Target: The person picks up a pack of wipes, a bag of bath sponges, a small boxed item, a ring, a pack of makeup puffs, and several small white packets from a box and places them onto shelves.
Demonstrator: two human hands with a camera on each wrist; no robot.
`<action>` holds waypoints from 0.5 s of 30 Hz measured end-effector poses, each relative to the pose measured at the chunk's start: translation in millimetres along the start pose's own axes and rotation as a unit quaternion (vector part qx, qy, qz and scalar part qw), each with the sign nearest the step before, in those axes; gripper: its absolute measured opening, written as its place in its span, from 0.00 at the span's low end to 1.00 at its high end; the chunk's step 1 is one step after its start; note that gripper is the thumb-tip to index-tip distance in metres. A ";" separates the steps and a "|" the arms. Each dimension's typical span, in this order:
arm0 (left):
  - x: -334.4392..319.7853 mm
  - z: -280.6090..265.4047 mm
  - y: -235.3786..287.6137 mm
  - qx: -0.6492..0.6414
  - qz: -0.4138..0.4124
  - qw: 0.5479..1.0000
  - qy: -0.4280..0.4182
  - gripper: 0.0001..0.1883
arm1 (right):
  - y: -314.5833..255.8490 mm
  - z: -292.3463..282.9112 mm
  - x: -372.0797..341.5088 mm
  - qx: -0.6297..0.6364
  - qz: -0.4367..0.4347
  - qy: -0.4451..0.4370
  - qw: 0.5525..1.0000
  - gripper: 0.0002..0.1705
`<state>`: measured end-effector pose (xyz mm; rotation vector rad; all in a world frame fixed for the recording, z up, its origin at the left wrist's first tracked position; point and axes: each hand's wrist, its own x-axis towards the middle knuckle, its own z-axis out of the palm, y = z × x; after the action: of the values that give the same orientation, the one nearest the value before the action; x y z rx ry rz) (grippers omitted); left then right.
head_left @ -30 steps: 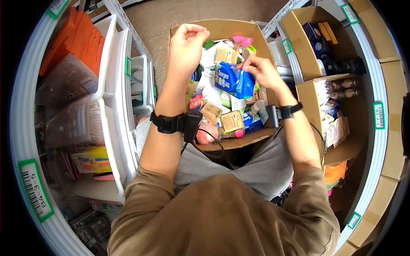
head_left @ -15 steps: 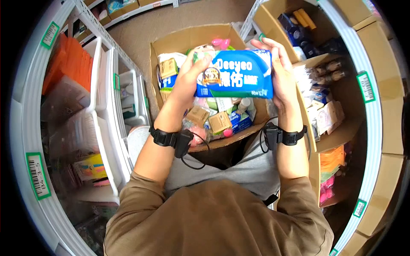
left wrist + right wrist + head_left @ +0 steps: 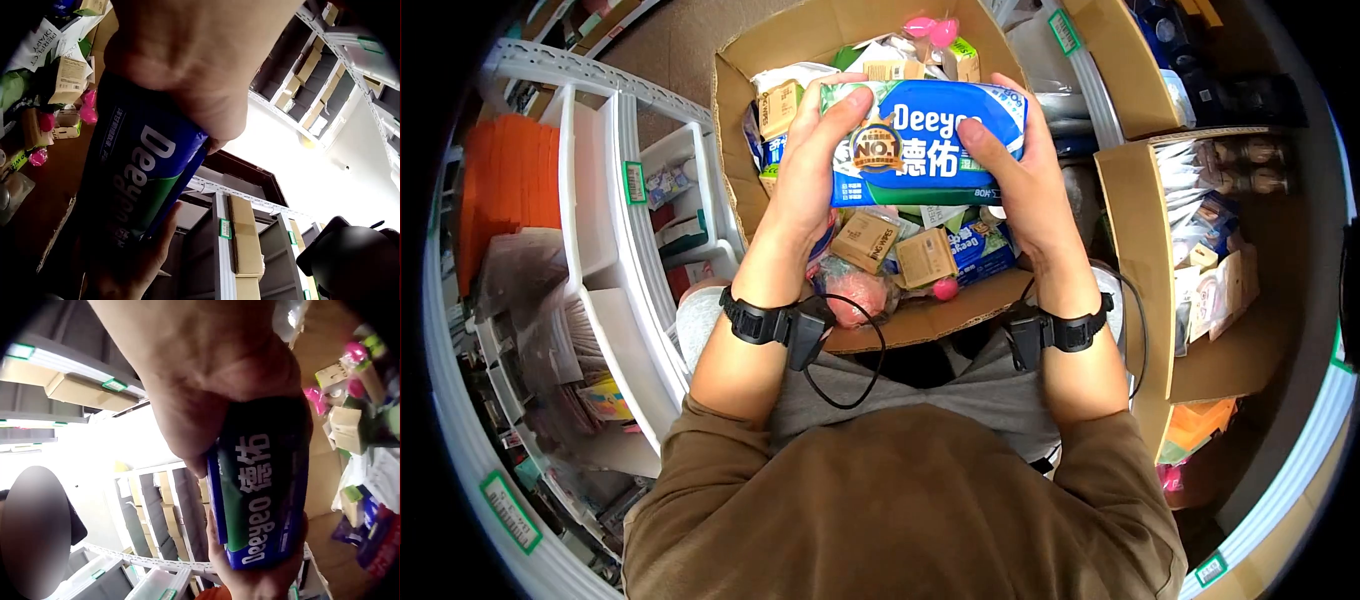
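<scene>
In the head view, a blue and green pack of Deeyeo wet wipes (image 3: 930,135) is held up level above an open cardboard box. My left hand (image 3: 802,170) grips its left end, the thumb lying across the upper left corner. My right hand (image 3: 1037,195) grips the opposite end, with its thumb pressed on the printed front. Both wrist views show the pack's narrow side, lettered Deeyeo (image 3: 140,165) in the left one, spanning from one hand to the other.
The cardboard box (image 3: 785,45) is full of mixed goods: small kraft boxes (image 3: 926,257), another blue pack (image 3: 985,248) and a pink round item in plastic (image 3: 850,292). White bins (image 3: 605,225) on a shelf flank the left; cardboard bins (image 3: 1135,230) flank the right.
One second ago only the right hand pinched the pack over the box, the left raised beside it. Both hands then took its ends; now the right thumb has come over the front.
</scene>
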<state>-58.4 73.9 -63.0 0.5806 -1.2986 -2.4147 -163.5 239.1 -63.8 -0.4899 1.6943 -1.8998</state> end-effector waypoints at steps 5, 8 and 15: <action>-2.3 -5.7 0.1 0.030 0.006 1.000 -0.006 0.19 | 1.3 -0.3 -2.3 -0.044 -0.020 -0.006 0.999 0.45; -8.9 -6.3 2.0 0.030 0.015 0.999 -0.005 0.19 | 4.2 1.9 -3.1 -0.050 -0.048 -0.007 0.998 0.38; -16.3 -7.1 -5.2 0.015 0.020 0.999 0.045 0.29 | 6.4 9.8 -10.7 -0.024 -0.026 0.022 0.999 0.28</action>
<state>-41.4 79.4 -67.8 0.6588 -1.2994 -2.3122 -148.3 237.6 -67.8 -0.5189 1.7740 -1.9229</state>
